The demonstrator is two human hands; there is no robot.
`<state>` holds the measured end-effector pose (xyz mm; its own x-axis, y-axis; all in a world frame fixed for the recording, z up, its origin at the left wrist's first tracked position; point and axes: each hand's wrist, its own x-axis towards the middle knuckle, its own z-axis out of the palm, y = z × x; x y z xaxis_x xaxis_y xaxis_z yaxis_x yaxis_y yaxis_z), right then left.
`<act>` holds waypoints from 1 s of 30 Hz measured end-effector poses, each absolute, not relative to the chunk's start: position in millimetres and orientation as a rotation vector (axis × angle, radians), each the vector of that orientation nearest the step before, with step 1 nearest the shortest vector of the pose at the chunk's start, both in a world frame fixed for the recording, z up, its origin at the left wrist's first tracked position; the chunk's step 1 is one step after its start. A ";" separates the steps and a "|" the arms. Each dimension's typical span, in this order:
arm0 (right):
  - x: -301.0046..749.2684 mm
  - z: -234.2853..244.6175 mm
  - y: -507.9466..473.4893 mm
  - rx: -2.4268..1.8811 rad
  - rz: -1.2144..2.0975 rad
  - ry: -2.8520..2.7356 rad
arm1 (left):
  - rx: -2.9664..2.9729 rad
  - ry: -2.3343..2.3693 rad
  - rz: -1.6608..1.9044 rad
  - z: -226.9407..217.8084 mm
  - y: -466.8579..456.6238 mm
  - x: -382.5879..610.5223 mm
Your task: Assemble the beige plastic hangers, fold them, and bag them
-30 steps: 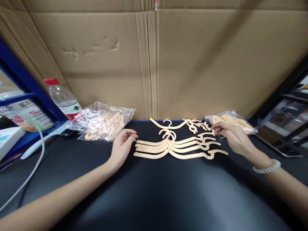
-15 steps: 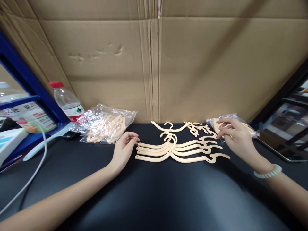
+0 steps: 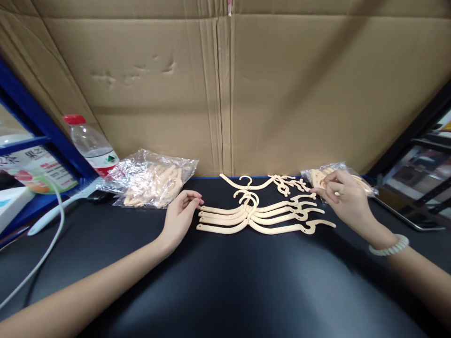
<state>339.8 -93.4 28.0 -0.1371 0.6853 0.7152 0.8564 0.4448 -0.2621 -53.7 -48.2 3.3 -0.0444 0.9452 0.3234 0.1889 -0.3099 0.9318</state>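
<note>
Several cream plastic hangers (image 3: 260,217) lie fanned out in a row on the black table (image 3: 225,281). One more hanger (image 3: 246,182) and a small tangle of hooks (image 3: 291,184) lie behind them. My left hand (image 3: 178,217) rests on the table just left of the row, fingers loosely apart, holding nothing. My right hand (image 3: 343,199) is at the far right, fingers pinched on a clear plastic bag of hangers (image 3: 352,180). A beaded bracelet (image 3: 389,245) circles my right wrist.
A second clear bag of hangers (image 3: 151,184) lies at the back left. A water bottle with a red cap (image 3: 89,141) stands by a blue shelf post (image 3: 38,117). A white cable (image 3: 52,220) runs down the left. Cardboard (image 3: 225,84) walls the back. A tablet (image 3: 416,213) lies at right.
My right hand has moved from the hanger ends to the bag at the right and closed its fingers on it. My left hand has hardly moved.
</note>
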 end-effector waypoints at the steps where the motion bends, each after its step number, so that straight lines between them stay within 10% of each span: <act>1: 338.9 30.0 -94.1 -1.283 -0.309 -1.856 | 1.554 1.230 1.415 2.8 -47.9 -54.0; 30: 310.8 48.9 -25.1 -1.896 0.115 -2.235 | 2.490 1.257 0.616 40.1 12.0 -27.7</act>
<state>310.8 -25.1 48.9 -0.1520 0.9825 0.1078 0.9663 0.1707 -0.1928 -27.7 12.0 40.1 0.5294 0.8124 0.2444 0.6911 -0.5800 0.4312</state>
